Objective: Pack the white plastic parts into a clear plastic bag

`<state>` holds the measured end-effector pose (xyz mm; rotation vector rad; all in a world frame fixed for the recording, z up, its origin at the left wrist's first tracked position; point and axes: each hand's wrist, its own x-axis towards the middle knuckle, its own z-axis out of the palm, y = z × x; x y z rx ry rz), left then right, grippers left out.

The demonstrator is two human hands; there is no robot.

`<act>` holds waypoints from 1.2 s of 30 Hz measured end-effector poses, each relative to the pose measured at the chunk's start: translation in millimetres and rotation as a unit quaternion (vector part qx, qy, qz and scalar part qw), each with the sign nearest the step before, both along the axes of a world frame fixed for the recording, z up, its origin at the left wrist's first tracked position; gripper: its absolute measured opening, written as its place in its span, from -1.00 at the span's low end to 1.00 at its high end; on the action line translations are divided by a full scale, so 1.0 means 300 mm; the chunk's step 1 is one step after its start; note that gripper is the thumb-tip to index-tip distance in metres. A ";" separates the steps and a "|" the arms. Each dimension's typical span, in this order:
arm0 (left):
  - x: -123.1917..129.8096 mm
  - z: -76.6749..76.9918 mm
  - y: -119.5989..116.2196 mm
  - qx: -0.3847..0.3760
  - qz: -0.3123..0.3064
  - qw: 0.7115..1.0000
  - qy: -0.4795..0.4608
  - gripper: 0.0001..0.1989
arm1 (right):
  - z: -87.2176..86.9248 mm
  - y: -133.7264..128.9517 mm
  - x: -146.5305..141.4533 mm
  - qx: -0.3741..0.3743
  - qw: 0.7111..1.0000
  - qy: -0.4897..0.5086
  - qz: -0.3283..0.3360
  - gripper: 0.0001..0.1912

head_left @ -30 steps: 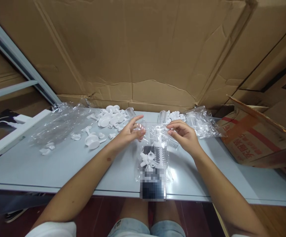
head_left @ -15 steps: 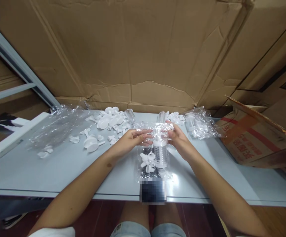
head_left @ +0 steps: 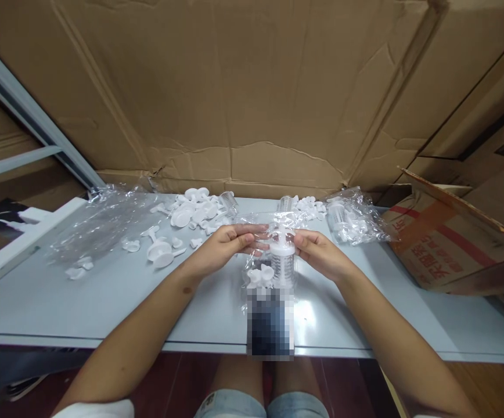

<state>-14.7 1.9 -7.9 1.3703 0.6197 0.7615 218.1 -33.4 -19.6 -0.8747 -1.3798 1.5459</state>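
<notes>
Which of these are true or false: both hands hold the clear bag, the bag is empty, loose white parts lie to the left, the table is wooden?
1. Both hands, left hand and right hand, hold the clear bag. True.
2. The bag is empty. False: white plastic parts show inside it.
3. Loose white parts lie on the table to the left. True.
4. The table is bare wood. False: its top is pale grey-blue.
</notes>
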 end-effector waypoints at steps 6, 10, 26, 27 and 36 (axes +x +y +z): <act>-0.009 0.004 0.007 -0.025 -0.004 1.000 -0.018 -0.61 | 0.005 0.001 0.000 -0.008 0.998 0.015 -0.059 -0.67; -0.007 0.013 0.007 0.002 0.007 1.000 0.026 -0.54 | 0.016 0.000 0.000 -0.026 0.993 0.017 -0.117 -0.79; -0.029 0.012 0.032 0.138 0.072 0.980 0.124 -0.71 | -0.007 0.022 -0.012 0.125 0.964 -0.035 -0.234 -0.74; -0.029 0.013 0.031 0.144 0.075 0.979 0.124 -0.71 | -0.004 0.020 -0.016 0.139 0.958 -0.039 -0.248 -0.74; -0.040 0.036 0.014 0.180 0.087 0.975 0.093 -0.70 | -0.006 0.006 -0.022 0.180 0.946 -0.052 -0.263 -0.79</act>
